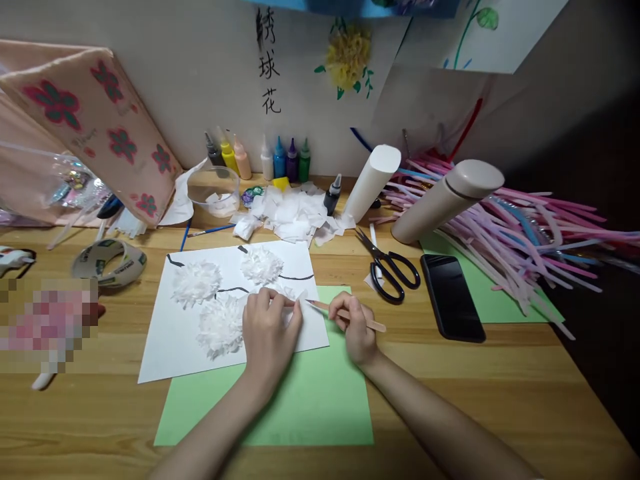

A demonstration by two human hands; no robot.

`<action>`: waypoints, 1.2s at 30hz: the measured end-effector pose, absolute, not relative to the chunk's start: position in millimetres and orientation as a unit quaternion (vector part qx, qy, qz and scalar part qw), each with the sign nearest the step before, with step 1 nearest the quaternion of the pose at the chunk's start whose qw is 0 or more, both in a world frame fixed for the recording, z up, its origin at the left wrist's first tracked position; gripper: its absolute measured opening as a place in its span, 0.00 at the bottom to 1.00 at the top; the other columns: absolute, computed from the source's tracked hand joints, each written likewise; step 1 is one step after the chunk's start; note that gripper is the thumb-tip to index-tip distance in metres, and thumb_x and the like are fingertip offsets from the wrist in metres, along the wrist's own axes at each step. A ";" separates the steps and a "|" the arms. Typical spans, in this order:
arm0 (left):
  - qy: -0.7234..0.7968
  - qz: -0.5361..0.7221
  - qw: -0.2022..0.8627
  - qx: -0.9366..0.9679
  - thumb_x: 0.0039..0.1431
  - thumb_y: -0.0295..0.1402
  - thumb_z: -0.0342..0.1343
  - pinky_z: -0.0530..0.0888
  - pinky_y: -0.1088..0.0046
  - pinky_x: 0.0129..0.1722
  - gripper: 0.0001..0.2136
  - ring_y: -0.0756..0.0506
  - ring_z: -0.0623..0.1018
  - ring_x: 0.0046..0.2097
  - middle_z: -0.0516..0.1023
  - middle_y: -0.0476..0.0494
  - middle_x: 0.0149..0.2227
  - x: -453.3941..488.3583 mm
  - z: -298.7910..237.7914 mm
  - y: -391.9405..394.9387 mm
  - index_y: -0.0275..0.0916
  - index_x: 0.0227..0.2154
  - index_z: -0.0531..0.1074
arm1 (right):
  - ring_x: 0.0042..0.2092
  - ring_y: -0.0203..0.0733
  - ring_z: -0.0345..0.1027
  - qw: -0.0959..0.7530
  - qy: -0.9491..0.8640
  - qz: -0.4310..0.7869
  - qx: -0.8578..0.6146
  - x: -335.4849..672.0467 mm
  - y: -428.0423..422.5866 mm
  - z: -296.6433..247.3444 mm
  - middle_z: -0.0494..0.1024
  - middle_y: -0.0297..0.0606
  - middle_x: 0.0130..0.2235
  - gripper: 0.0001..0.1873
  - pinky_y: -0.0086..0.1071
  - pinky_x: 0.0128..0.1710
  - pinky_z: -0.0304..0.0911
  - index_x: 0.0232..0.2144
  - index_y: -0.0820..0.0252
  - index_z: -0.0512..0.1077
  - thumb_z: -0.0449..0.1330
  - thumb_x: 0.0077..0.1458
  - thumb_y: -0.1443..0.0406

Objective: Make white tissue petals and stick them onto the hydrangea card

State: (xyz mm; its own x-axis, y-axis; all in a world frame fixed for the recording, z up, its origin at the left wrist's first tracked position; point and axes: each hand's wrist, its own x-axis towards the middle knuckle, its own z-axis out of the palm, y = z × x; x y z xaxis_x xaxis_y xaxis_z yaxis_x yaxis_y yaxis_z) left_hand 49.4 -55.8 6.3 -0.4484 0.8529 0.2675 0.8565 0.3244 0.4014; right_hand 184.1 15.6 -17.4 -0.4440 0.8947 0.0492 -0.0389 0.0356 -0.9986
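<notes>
My right hand (356, 327) grips a slim wooden pencil-like stick (376, 326), its dark tip pointing left toward my other hand. My left hand (270, 330) lies over the right half of a white sheet (170, 353), fingers bent, thumb and forefinger close together at a small piece of white tissue paper (300, 295). Several fluffy white tissue flowers sit on this sheet: one at upper left (197, 283), one at the top (262, 265), and a lower flower (221, 327) partly hidden by my left hand. Short black lines are drawn between them. A green sheet (300, 413) lies underneath.
Loose tissue squares (293, 213) lie behind the sheet, near a clear round tub (214, 190) and paint bottles (279, 160). Black scissors (387, 265), a phone (453, 297), two tall bottles (373, 180) and pipe cleaners (520, 247) stand right. Tape (110, 263) is left.
</notes>
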 end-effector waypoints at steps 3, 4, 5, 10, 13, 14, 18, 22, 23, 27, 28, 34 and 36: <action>-0.816 -0.245 0.012 -0.524 0.55 0.34 0.54 0.62 0.69 0.35 0.06 0.45 0.64 0.35 0.68 0.45 0.30 49.0 5.7 -54.0 0.38 0.25 0.69 | 0.20 0.32 0.51 0.335 -0.632 0.609 -0.343 183.4 16.0 -15.4 0.56 0.28 0.17 0.24 0.28 0.21 0.47 0.23 0.60 0.66 0.41 0.63 0.55; -0.815 -0.245 0.015 -0.525 0.55 0.33 0.55 0.62 0.69 0.35 0.06 0.45 0.64 0.35 0.68 0.45 0.30 48.9 5.4 -54.0 0.38 0.25 0.69 | 0.21 0.32 0.52 0.327 -0.635 0.612 -0.340 182.9 16.5 -15.2 0.57 0.28 0.18 0.23 0.28 0.22 0.48 0.24 0.60 0.66 0.41 0.63 0.55; -0.814 -0.245 0.020 -0.526 0.55 0.33 0.55 0.62 0.69 0.35 0.06 0.45 0.64 0.35 0.68 0.45 0.30 48.7 5.0 -54.1 0.38 0.24 0.69 | 0.21 0.32 0.53 0.322 -0.636 0.615 -0.338 182.4 17.0 -15.3 0.58 0.29 0.18 0.23 0.28 0.23 0.49 0.24 0.60 0.66 0.42 0.63 0.55; -0.805 -0.237 0.044 -0.543 0.55 0.34 0.55 0.62 0.69 0.34 0.07 0.45 0.64 0.34 0.69 0.45 0.30 47.8 2.1 -54.2 0.38 0.25 0.69 | 0.22 0.32 0.56 0.317 -0.641 0.617 -0.329 180.8 17.6 -16.7 0.61 0.29 0.19 0.22 0.27 0.24 0.51 0.25 0.60 0.66 0.42 0.63 0.56; -0.803 -0.240 0.051 -0.542 0.55 0.34 0.55 0.62 0.69 0.35 0.06 0.45 0.64 0.35 0.69 0.44 0.30 47.2 3.7 -54.0 0.38 0.25 0.70 | 0.23 0.32 0.57 0.312 -0.646 0.614 -0.330 179.5 17.7 -16.9 0.62 0.30 0.20 0.22 0.28 0.25 0.52 0.26 0.60 0.67 0.42 0.63 0.56; -0.803 -0.244 0.050 -0.542 0.55 0.35 0.55 0.62 0.69 0.35 0.06 0.45 0.64 0.35 0.69 0.44 0.30 46.7 5.5 -54.4 0.38 0.26 0.70 | 0.23 0.32 0.57 0.311 -0.646 0.615 -0.330 179.0 17.9 -16.8 0.62 0.30 0.20 0.22 0.28 0.25 0.52 0.26 0.60 0.67 0.42 0.63 0.56; -0.796 -0.263 0.024 -0.545 0.55 0.34 0.54 0.62 0.70 0.34 0.06 0.46 0.65 0.34 0.70 0.45 0.30 42.5 14.6 -63.5 0.38 0.27 0.68 | 0.23 0.33 0.59 0.302 -0.643 0.622 -0.329 176.8 19.2 -16.6 0.63 0.30 0.20 0.21 0.28 0.26 0.53 0.27 0.59 0.67 0.42 0.63 0.55; -0.747 -0.255 -0.042 -0.612 0.59 0.30 0.49 0.58 0.73 0.27 0.13 0.50 0.63 0.26 0.64 0.49 0.20 37.5 11.4 -81.9 0.37 0.19 0.62 | 0.23 0.33 0.58 0.291 -0.641 0.628 -0.332 175.4 19.6 -17.0 0.64 0.30 0.20 0.22 0.28 0.26 0.54 0.27 0.59 0.67 0.42 0.63 0.54; -0.726 -0.248 -0.054 -0.639 0.60 0.29 0.48 0.57 0.73 0.25 0.15 0.51 0.63 0.24 0.63 0.50 0.19 37.0 8.4 -85.9 0.37 0.17 0.61 | 0.23 0.33 0.58 0.288 -0.639 0.630 -0.335 175.0 19.7 -17.5 0.64 0.30 0.20 0.22 0.28 0.26 0.54 0.27 0.59 0.67 0.42 0.63 0.54; -0.667 -0.222 -0.079 -0.707 0.60 0.29 0.46 0.56 0.72 0.24 0.16 0.52 0.64 0.22 0.64 0.50 0.17 38.9 -1.8 -93.5 0.37 0.16 0.63 | 0.23 0.34 0.59 0.285 -0.631 0.632 -0.348 172.3 21.9 -18.8 0.64 0.31 0.20 0.23 0.29 0.24 0.54 0.25 0.59 0.66 0.42 0.62 0.53; -0.665 -0.217 -0.086 -0.709 0.61 0.29 0.46 0.56 0.72 0.24 0.16 0.52 0.64 0.22 0.65 0.50 0.17 39.7 -2.8 -93.4 0.37 0.16 0.63 | 0.22 0.34 0.58 0.284 -0.633 0.628 -0.352 170.9 23.6 -18.2 0.63 0.31 0.19 0.23 0.29 0.24 0.54 0.25 0.59 0.65 0.41 0.62 0.53; -0.684 -0.184 -0.160 -0.687 0.61 0.31 0.44 0.57 0.72 0.24 0.17 0.52 0.66 0.23 0.67 0.50 0.18 39.3 -2.0 -90.2 0.37 0.17 0.63 | 0.20 0.32 0.53 0.255 -0.743 0.530 -0.319 153.8 42.8 -3.4 0.60 0.30 0.18 0.26 0.29 0.23 0.51 0.18 0.58 0.61 0.40 0.63 0.54; -0.686 -0.184 -0.179 -0.680 0.61 0.32 0.44 0.56 0.72 0.24 0.17 0.52 0.66 0.23 0.67 0.50 0.18 38.1 -2.1 -90.0 0.37 0.16 0.62 | 0.20 0.32 0.53 0.252 -0.772 0.502 -0.299 147.9 47.2 -1.0 0.59 0.30 0.17 0.27 0.29 0.25 0.52 0.16 0.58 0.59 0.39 0.64 0.55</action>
State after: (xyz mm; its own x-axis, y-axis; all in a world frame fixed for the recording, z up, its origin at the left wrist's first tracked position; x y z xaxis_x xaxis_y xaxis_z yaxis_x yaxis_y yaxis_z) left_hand 38.1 -90.0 -2.1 -0.0104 0.9999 0.0045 0.8679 0.0068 0.4966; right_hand 147.9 47.2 -1.0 -0.6941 0.7144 0.0880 0.2094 0.3174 -0.9249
